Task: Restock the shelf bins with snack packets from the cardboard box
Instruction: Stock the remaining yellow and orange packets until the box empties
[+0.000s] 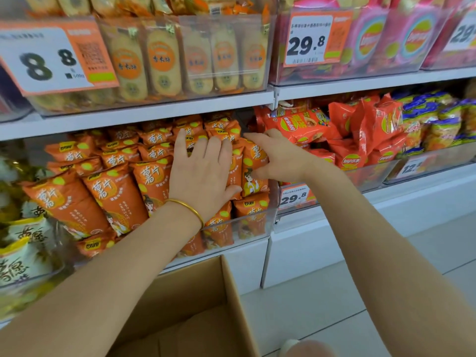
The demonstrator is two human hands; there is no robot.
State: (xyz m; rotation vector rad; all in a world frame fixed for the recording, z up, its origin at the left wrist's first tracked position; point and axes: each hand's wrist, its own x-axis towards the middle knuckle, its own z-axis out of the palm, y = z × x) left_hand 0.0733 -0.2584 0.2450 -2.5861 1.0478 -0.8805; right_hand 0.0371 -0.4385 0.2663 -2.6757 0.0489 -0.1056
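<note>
Head view, from left to right. Far to the left of both hands lie yellow-and-white packets (23,233). Next comes the clear shelf bin (257,228), packed with orange snack packets (116,191). They stand on end in rows, long axes upright and leaning back, top seams up, printed faces toward the camera.

The left hand (203,173), with a gold bangle (188,207) on its wrist, lies flat against these packets. Its fingers are straight and spread, pointing up and into the shelf, the palm pressing on the packet fronts.

Just right of it, the right hand (280,158) reaches in from the right with its fingers pointing left. The fingers go behind the top of the end packet (253,186) and the thumb lies on its front, pinching it. That packet stands upright at the bin's right wall.

Beyond the right hand, red crisp packets (304,124) lie tumbled in a neighbouring bin. Below both forearms sits the open cardboard box (231,292); its contents are unclear.
</note>
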